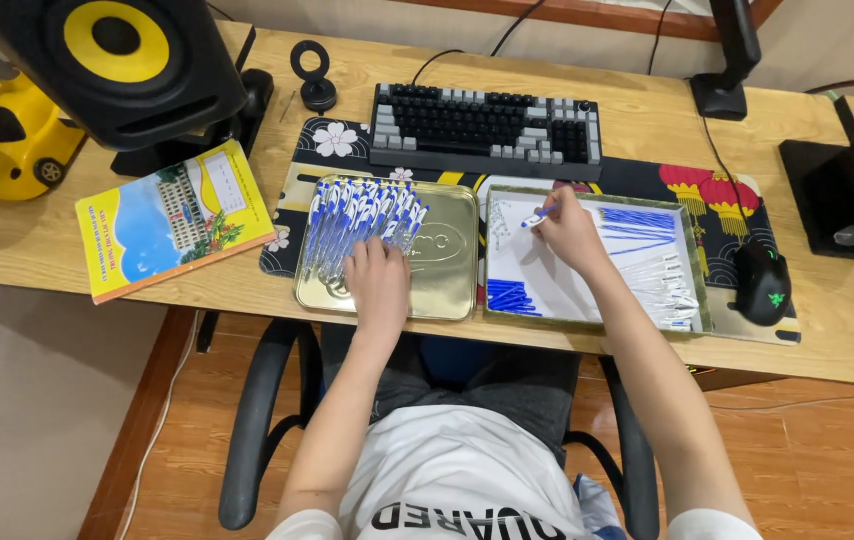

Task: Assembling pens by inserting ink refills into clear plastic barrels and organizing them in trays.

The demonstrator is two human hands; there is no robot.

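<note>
Looks like I'm mid pen-assembly: right hand (pixel 569 232) fingers pinching a blue pen (pixel 537 216) over the right tray (pixel 495 300), left hand (pixel 377 285) spread flat on the finished pens (pixel 362 212), so next I'd carefully add it there.

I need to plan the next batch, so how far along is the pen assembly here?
Done: a row of finished blue-and-white pens lies in the gold tray under the left hand. In hand: the right hand writes with one pen on the paper of the right-hand tray. Left: blue refills, clear barrels and blue caps lie loose there.
</note>
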